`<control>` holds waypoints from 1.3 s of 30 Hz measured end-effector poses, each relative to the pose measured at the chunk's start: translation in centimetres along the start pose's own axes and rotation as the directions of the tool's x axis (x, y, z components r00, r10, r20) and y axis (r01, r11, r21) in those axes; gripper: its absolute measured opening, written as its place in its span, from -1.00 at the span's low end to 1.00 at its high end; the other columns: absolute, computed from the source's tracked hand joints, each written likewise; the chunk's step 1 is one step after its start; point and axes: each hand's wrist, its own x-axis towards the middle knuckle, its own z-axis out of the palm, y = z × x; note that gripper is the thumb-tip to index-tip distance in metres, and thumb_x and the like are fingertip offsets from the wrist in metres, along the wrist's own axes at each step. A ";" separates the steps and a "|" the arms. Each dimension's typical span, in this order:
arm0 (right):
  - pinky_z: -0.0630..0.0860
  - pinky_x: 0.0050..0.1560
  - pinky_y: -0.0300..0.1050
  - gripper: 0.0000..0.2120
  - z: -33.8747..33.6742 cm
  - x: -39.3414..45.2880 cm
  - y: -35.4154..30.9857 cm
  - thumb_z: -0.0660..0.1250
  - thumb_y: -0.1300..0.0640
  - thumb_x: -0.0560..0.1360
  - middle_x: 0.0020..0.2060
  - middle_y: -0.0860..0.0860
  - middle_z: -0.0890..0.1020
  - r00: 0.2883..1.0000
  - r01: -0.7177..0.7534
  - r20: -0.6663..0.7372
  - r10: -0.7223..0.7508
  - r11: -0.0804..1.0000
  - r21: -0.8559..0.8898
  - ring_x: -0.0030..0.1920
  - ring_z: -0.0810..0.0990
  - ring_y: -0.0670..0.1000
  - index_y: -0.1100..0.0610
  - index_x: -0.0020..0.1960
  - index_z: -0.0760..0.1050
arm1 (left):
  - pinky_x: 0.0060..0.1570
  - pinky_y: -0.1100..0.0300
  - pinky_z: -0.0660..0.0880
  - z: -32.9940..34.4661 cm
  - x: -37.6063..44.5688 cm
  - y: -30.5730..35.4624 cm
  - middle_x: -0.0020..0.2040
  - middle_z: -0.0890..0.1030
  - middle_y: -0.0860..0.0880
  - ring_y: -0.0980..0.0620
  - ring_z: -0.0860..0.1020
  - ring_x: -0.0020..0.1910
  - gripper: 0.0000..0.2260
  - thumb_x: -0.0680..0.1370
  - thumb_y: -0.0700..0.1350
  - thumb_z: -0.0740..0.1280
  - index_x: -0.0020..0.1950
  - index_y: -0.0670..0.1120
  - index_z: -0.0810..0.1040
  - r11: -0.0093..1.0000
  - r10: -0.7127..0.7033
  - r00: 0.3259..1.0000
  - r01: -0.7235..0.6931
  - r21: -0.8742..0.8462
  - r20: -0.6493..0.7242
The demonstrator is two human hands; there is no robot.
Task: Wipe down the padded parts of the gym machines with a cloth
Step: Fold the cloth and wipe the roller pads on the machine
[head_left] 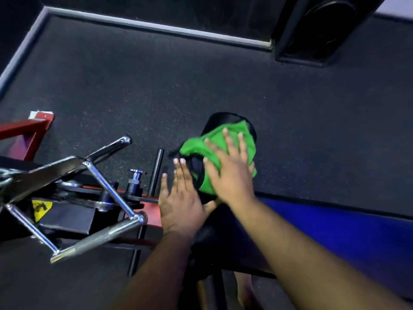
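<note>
Green cloth (pixel 220 153) is lying over the black pad (pixel 225 120), and the right hand (pixel 230 168) is pressing it flat with fingers spread. Just left, the left hand (pixel 181 198) is resting open against the pad's side. Farther left, a chrome handle (pixel 98 240) is sitting on the red frame (pixel 24 130).

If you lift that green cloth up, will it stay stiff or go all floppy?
Probably floppy: the green cloth bunches and drapes over the black roller pad. It looks thin, so likely light. It may slide on the pad, since the right hand lies flat on it.
</note>
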 end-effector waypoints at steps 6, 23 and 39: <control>-0.01 0.33 0.70 -0.57 -1.1 8.5 -0.1 0.19 -0.27 0.57 0.61 -0.18 0.14 0.992 0.063 0.125 -0.025 0.947 -0.314 0.63 -0.09 0.04 -0.24 0.40 0.47 | 0.57 -0.17 0.01 0.6 0.0 0.1 0.61 0.16 -0.30 -0.17 0.28 0.57 0.22 0.36 0.65 0.03 0.61 -0.32 -0.10 1.000 -0.031 0.996 0.031 -0.003 -0.085; 0.04 0.32 0.70 -0.59 -0.4 7.3 0.4 0.20 -0.25 0.56 0.60 -0.17 0.17 0.999 -0.030 -0.030 0.024 0.978 -0.208 0.63 -0.04 0.02 -0.28 0.38 0.46 | 0.53 -0.38 -0.19 0.2 0.1 0.4 0.64 -0.01 -0.34 -0.27 0.02 0.63 0.25 0.34 0.68 -0.04 0.61 -0.33 -0.14 0.997 -0.069 0.997 0.071 0.040 -0.032; -0.01 0.61 -0.09 -0.33 3.1 -1.2 3.4 0.15 -0.25 0.56 0.63 0.06 0.12 0.916 -0.204 -0.122 0.381 0.706 0.679 0.63 0.06 -0.01 -0.08 0.61 0.16 | 0.48 -0.44 -0.05 0.5 0.1 0.5 0.68 -0.05 -0.16 -0.09 0.11 0.64 0.21 0.33 0.59 0.05 0.63 -0.24 -0.25 0.999 -0.034 0.994 0.038 0.037 -0.104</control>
